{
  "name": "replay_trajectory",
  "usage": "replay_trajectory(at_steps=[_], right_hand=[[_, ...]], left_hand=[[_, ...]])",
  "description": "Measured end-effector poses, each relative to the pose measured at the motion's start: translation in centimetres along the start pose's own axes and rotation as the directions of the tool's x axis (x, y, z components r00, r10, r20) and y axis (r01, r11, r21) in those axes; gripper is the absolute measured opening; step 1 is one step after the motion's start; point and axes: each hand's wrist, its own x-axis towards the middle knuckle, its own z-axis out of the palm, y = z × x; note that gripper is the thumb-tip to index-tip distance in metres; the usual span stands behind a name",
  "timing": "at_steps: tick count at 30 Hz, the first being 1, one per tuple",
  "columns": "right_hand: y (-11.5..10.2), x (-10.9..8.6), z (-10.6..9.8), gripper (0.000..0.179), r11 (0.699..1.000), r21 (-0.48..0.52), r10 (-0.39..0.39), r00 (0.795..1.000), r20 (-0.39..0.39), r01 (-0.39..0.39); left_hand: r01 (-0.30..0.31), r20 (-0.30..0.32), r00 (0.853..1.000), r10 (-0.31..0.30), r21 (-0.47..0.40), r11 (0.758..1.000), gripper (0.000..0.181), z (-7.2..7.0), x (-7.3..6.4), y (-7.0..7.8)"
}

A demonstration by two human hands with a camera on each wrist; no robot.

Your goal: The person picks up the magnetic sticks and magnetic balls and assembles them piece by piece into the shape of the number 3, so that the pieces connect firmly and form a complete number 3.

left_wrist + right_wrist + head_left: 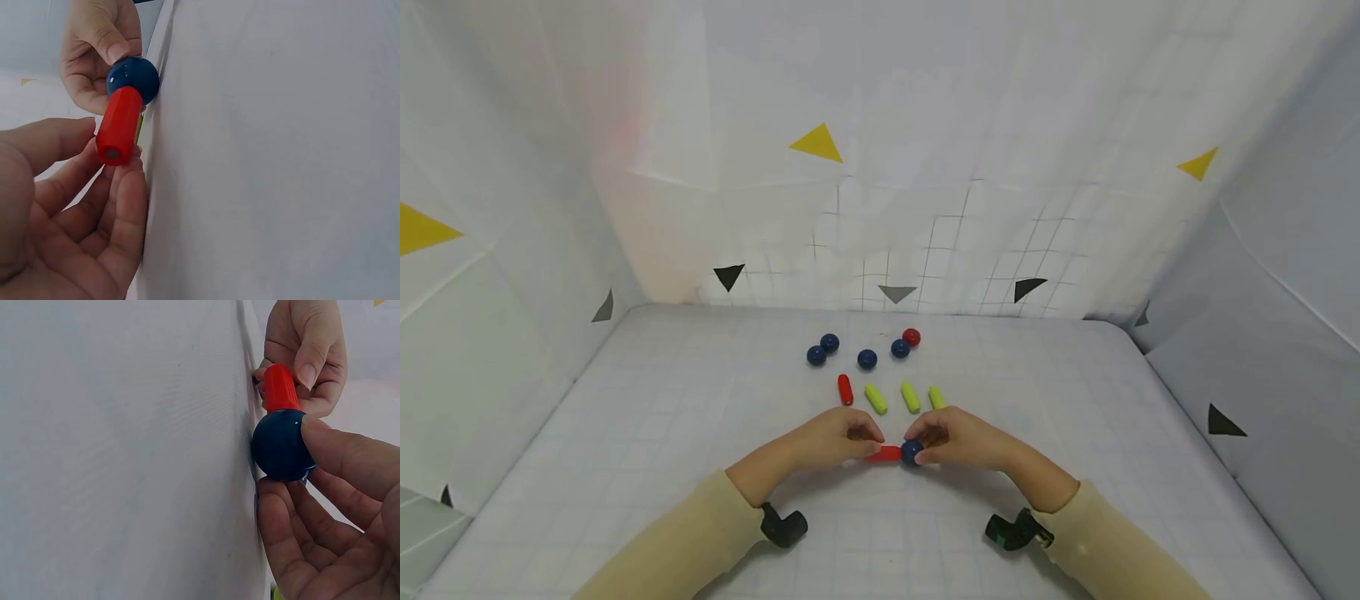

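One red rod (pixel 889 453), one end against one blue ball (pixel 912 452): a single pairing, contact made, whether fastened not determinable. Outstanding, by the look of it, and lying apart from this pair: one loose red rod (pixel 846 389), three yellow-green rods (pixel 911 397), four loose blue balls (pixel 867 359), one red ball (pixel 912 337). Location of pair: between the hands, over the near part of the white tabletop (pixel 895 542), closer to the wearer than the loose pieces. Orientation: the held rod's long axis ran left to right, roughly level, ball at the right end; the free end, with a grey disc (pixel 112 154), pointed left. Left hand (pixel 838 437): pinched the rod between thumb and fingers. Right hand (pixel 966 437): gripped the ball likewise.
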Motion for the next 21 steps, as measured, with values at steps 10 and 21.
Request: replay_trajectory(at_steps=[10, 21], right_hand=[[-0.1, 0.1, 0.1, 0.026, 0.999, -0.015, 0.028, 1.000, -0.005, -0.028], [-0.3, -0.1, 0.0, 0.026, 0.999, -0.026, 0.027, 1.000, -0.010, -0.027]], left_hand=[[0.018, -0.056, 0.998, -0.019, -0.013, 1.000, 0.017, -1.7, -0.4, 0.0], [0.050, -0.268, 0.962, -0.054, -0.024, 0.998, 0.017, -3.3, 0.4, -0.7]])
